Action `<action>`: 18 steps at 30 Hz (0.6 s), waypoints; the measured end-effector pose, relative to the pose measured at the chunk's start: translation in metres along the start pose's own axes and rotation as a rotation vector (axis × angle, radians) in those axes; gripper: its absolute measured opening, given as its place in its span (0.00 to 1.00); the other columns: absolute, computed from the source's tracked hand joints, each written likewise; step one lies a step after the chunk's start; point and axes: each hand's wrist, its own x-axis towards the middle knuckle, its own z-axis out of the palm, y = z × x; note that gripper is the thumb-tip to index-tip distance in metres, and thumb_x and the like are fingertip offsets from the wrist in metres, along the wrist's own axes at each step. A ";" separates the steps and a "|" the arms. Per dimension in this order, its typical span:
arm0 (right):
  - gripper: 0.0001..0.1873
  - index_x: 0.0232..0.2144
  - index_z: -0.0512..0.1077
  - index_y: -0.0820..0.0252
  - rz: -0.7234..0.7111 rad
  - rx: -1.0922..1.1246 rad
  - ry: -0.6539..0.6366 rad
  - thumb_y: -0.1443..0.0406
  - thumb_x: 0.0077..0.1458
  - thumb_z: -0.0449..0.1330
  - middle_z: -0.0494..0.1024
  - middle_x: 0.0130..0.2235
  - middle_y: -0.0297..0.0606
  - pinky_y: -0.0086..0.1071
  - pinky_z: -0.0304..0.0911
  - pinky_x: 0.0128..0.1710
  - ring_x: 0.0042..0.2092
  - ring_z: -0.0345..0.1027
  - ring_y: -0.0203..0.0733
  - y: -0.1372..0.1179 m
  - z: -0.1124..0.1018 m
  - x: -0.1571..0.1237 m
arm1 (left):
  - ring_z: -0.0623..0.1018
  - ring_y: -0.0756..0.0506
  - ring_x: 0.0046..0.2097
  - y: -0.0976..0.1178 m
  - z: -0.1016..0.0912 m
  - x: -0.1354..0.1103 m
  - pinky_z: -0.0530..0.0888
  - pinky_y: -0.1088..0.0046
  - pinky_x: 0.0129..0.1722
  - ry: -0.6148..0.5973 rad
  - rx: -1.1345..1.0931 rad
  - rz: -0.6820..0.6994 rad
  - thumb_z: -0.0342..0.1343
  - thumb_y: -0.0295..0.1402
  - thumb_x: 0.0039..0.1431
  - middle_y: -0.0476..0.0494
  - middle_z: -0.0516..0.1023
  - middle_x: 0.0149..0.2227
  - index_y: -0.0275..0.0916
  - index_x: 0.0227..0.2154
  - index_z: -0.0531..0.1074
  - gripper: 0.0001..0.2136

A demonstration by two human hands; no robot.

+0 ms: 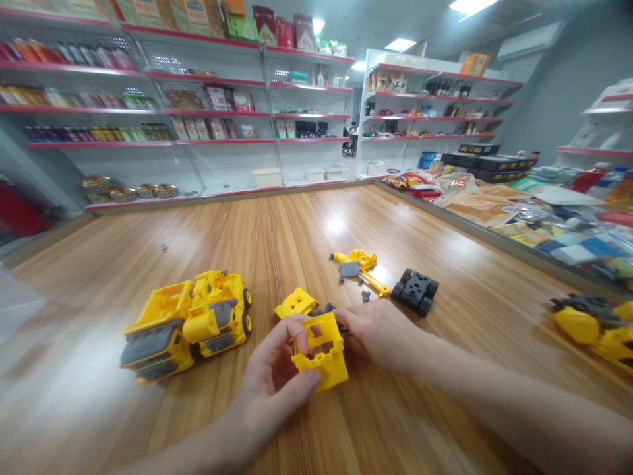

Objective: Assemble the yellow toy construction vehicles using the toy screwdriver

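Observation:
Between the thumb and fingers of my left hand (277,369) is a hollow yellow toy cab shell (332,369) with window openings, held above the table. My right hand (378,333) is just behind and right of it. Its fingers curl down near small dark grey parts (328,309), their tips partly hidden, so I cannot make out what they grip. Just beyond the hands lies a flat yellow toy panel (297,303) with holes. Farther off are a yellow toy crane arm (363,264) with a grey piece and a black wheeled chassis (415,291).
Two yellow toy trucks (212,313) stand side by side at left. Another yellow toy vehicle (593,326) is at the right edge. A small grey part (163,247) lies far left on the wooden table (222,224). Packaged goods (484,204) fill the adjoining right surface.

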 end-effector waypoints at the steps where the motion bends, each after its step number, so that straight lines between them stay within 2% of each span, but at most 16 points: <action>1: 0.08 0.40 0.70 0.61 -0.003 0.001 0.002 0.62 0.63 0.55 0.82 0.37 0.41 0.32 0.53 0.29 0.36 0.76 0.45 0.000 0.000 0.000 | 0.71 0.48 0.40 0.001 0.001 0.000 0.70 0.76 0.37 -0.010 0.030 0.014 0.60 0.30 0.59 0.47 0.68 0.40 0.41 0.34 0.63 0.08; 6: 0.07 0.41 0.71 0.61 -0.024 0.013 0.014 0.66 0.60 0.57 0.82 0.38 0.38 0.33 0.54 0.29 0.36 0.76 0.45 0.003 -0.003 0.001 | 0.71 0.49 0.41 0.005 0.003 0.001 0.70 0.76 0.38 -0.037 0.134 0.041 0.58 0.29 0.60 0.47 0.68 0.43 0.42 0.36 0.64 0.07; 10: 0.09 0.43 0.71 0.61 -0.024 0.025 0.022 0.68 0.59 0.58 0.82 0.37 0.38 0.34 0.57 0.32 0.37 0.76 0.47 0.006 -0.005 0.000 | 0.71 0.50 0.39 0.006 0.003 0.002 0.70 0.77 0.38 -0.025 0.156 0.013 0.57 0.29 0.61 0.49 0.69 0.40 0.43 0.37 0.63 0.08; 14: 0.10 0.45 0.71 0.59 -0.010 0.105 0.062 0.66 0.61 0.58 0.81 0.40 0.38 0.35 0.63 0.38 0.41 0.76 0.46 0.010 -0.008 -0.001 | 0.71 0.50 0.37 0.004 0.003 0.001 0.70 0.78 0.36 -0.027 0.176 -0.038 0.58 0.30 0.60 0.49 0.70 0.37 0.43 0.37 0.61 0.09; 18: 0.21 0.53 0.67 0.58 0.071 0.198 0.181 0.63 0.58 0.63 0.75 0.50 0.43 0.37 0.66 0.46 0.49 0.72 0.47 0.012 -0.010 -0.003 | 0.73 0.49 0.38 0.001 0.004 -0.002 0.71 0.76 0.37 -0.070 0.199 -0.098 0.58 0.27 0.59 0.49 0.72 0.37 0.44 0.40 0.61 0.11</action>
